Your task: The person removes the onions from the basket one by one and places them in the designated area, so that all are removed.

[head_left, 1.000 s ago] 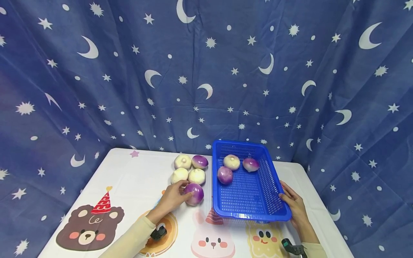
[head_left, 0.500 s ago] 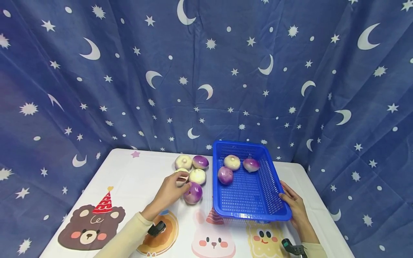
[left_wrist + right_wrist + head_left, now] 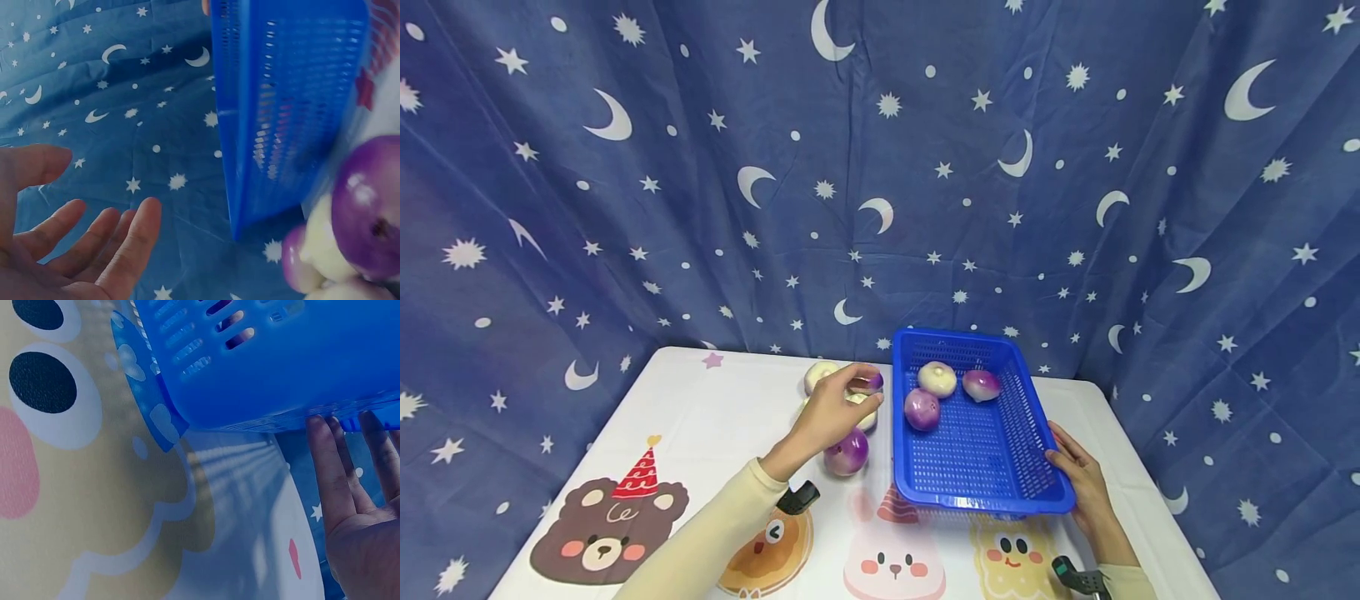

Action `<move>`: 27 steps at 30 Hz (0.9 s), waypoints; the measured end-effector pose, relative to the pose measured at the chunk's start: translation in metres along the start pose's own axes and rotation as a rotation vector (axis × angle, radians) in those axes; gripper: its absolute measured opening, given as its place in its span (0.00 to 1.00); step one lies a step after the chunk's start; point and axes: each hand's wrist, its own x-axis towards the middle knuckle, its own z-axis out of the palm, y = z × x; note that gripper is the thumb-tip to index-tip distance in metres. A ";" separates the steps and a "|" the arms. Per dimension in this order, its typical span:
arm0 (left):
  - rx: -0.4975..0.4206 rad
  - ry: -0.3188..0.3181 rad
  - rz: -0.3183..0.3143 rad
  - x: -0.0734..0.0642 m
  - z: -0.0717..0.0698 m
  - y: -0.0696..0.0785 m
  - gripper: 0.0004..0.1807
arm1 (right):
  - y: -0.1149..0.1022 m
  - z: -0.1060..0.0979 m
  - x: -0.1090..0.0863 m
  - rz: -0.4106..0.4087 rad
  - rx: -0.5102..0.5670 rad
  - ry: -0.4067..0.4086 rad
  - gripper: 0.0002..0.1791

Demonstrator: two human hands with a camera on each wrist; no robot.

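Observation:
My left hand (image 3: 831, 408) hovers above a cluster of turnips, fingers spread with nothing between them. A purple turnip (image 3: 846, 452) lies at the cluster's front; behind it are a pale turnip (image 3: 862, 418), another pale turnip (image 3: 817, 377) and a purple turnip (image 3: 876, 382), all partly hidden by the hand. In the left wrist view the hand (image 3: 81, 256) is apart from the turnips and basket. My right hand (image 3: 1086, 479) grips the blue basket (image 3: 985, 502) at its right rim, thumb on top. Inside lie a pale turnip (image 3: 937, 379) and two purple turnips (image 3: 922, 409).
The white tablecloth (image 3: 722, 417) carries cartoon prints, including a bear (image 3: 602, 546) and a rabbit (image 3: 895, 567). A dark blue curtain (image 3: 850, 167) with moons and stars hangs behind the table. The basket's front edge appears tilted up off the cloth.
My left hand has left the front purple turnip, moving up and to the right over the back of the cluster. The right hand and basket have stayed put.

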 end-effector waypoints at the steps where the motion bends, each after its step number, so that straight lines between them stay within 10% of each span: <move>1: -0.008 -0.007 0.005 0.003 0.003 0.002 0.18 | 0.000 0.000 0.000 0.001 -0.002 0.002 0.36; 17: -0.104 -0.109 -0.006 0.051 0.052 0.036 0.22 | 0.002 -0.002 0.001 0.020 0.003 0.011 0.36; 27: -0.108 -0.141 -0.135 0.074 0.080 0.045 0.24 | 0.002 -0.001 0.002 0.027 -0.019 0.022 0.35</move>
